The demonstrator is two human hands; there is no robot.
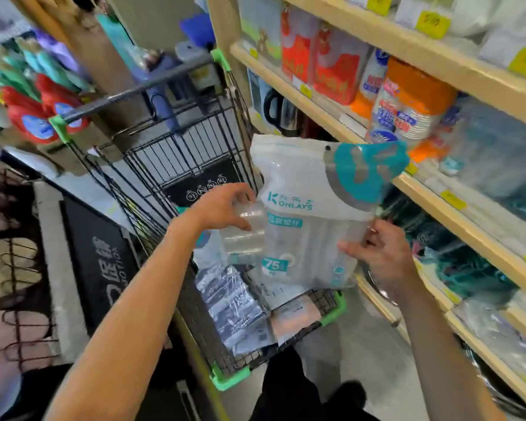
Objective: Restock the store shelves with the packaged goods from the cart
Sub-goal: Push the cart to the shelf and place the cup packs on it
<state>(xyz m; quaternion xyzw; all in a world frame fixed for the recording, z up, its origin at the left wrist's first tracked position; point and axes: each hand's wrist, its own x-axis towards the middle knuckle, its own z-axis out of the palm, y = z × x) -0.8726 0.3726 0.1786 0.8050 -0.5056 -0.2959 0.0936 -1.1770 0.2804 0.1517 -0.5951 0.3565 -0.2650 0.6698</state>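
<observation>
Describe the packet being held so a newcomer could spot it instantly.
Above the black wire cart with green corners, beside the wooden shelves, both hands hold a clear plastic packet of cups. Only it has a teal-and-grey round header and a "75" label.

bright even indoor light, soft shadows; heavy motion blur on shelves (438, 189) at right, wide-angle warp at edges.

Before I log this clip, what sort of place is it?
Likely a household-goods store aisle: wooden shelves with yellow price tags, a wire shopping cart, and a pack of plastic cups in both hands.
</observation>
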